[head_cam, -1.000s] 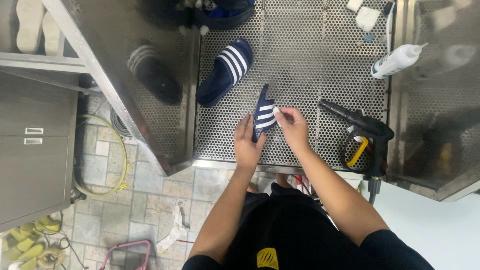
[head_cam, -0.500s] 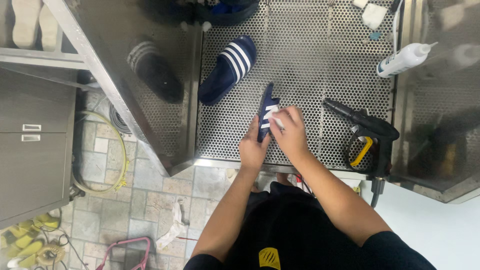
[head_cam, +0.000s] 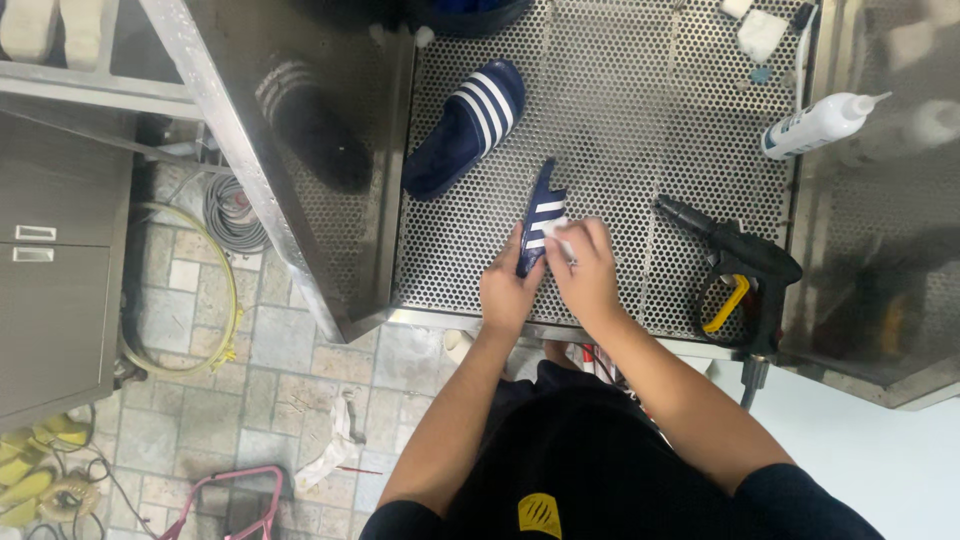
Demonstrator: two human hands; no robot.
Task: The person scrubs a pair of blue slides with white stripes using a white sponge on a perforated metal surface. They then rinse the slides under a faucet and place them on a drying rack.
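Nearest the camera, the left hand (head_cam: 508,292) is curled shut around the lower end of a navy slide sandal (head_cam: 540,215) with white stripes, holding it tipped up on its edge just over the perforated steel bench (head_cam: 620,120). The right hand (head_cam: 585,270) sits just beside it, touching the sandal's strap side, fingers bent and pinched on a small white cloth or pad (head_cam: 558,228) pressed against the stripes. The sandal thus lies between the two hands, its toe end pointing away from the person and standing free above the fingers.

The likeliest slip, as I judge it, is the sandal twisting out of the left hand: it is held only by its lower end, and a sideways push from the right hand could lever it loose and drop it onto the bench or off the near edge to the tiled floor (head_cam: 280,380). The white pad is small and could also slide out of the fingertips.

A little farther to the right lies a black spray gun (head_cam: 735,255) with a yellow trigger, near the right forearm; a careless elbow could knock it. Farther still rest the second navy sandal (head_cam: 468,125) and a white squeeze bottle (head_cam: 815,125), both well apart from the hands.
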